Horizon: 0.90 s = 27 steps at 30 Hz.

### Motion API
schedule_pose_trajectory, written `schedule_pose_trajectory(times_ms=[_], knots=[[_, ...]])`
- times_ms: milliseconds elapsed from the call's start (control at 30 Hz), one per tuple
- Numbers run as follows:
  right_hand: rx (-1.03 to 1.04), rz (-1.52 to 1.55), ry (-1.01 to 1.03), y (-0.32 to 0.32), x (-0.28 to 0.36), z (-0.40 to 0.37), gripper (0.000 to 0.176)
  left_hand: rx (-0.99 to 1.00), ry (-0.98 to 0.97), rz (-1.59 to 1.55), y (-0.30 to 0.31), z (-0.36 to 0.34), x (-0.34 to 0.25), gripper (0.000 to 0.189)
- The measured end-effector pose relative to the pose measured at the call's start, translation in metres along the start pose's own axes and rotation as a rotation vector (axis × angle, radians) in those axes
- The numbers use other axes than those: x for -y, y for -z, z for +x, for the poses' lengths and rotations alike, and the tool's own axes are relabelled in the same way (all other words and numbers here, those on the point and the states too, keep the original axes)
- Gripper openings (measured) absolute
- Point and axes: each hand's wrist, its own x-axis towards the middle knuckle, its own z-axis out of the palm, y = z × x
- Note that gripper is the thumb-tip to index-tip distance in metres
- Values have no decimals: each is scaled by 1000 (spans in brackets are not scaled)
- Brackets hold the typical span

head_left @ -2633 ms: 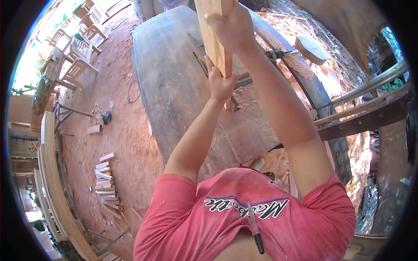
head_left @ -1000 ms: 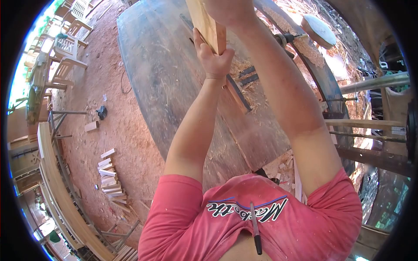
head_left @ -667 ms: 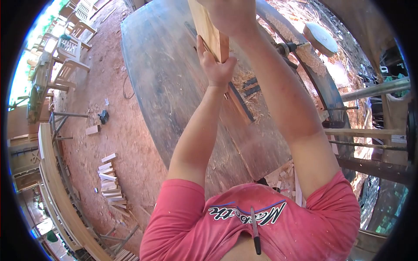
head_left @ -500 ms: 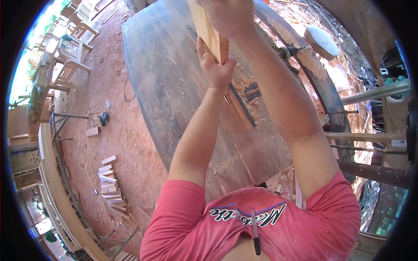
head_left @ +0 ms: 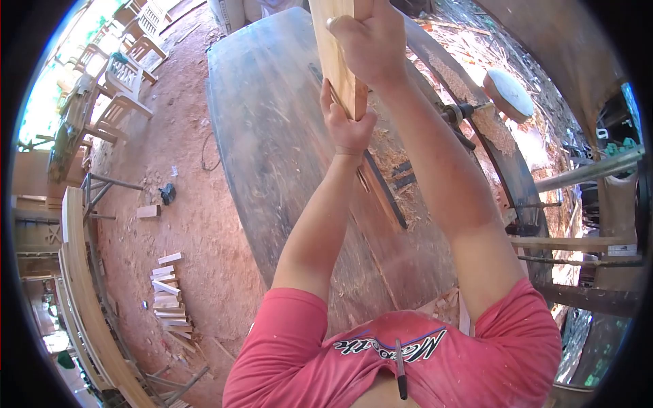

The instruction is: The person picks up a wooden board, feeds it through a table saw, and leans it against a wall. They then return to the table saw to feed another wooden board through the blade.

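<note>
A pale wooden board [head_left: 335,58] is held over a large worn tabletop [head_left: 272,136], its far end cut off by the top of the picture. My left hand [head_left: 348,129] grips the near end, thumb on the right side and fingers along the left. Farther up, my right hand [head_left: 374,47] is closed on the board's right side with the thumb on top. A narrow dark strip [head_left: 384,190] lies on the tabletop just below my left hand. Wood shavings [head_left: 415,207] are scattered beside it.
A metal shaft [head_left: 457,112] sticks out by the right forearm, near a round pale-topped piece [head_left: 510,95]. Small wood blocks [head_left: 169,299] lie stacked on the earth floor at left. Long planks [head_left: 92,285] and wooden chairs [head_left: 122,81] stand farther left.
The view has tilted, so hands and board sit slightly lower and farther right. More of my right hand shows, with its thumb on the board. Both hands still hold it.
</note>
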Motion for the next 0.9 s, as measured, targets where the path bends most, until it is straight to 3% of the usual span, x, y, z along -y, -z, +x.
schedule_pose_trajectory(times_ms=[367,433,467,767,833,900], knots=[[10,58,8,-22,-29,22,56,-7,-36,48,-6,32,27,59],[-70,-27,-3,-31,-38,24,35,-19,-47,58,-7,39,35,59],[-64,-21,3,-33,-42,27,35,-24,-51,65,-8,42,39,58],[-9,-62,9,-57,-92,61,44,-25,-27,114,-15,84,80,54],[-63,-18,170,-63,-98,69,56,-24,-29,111,-16,95,89,56],[-69,-7,205,-74,-114,81,57,-29,-34,109,-17,110,98,58]])
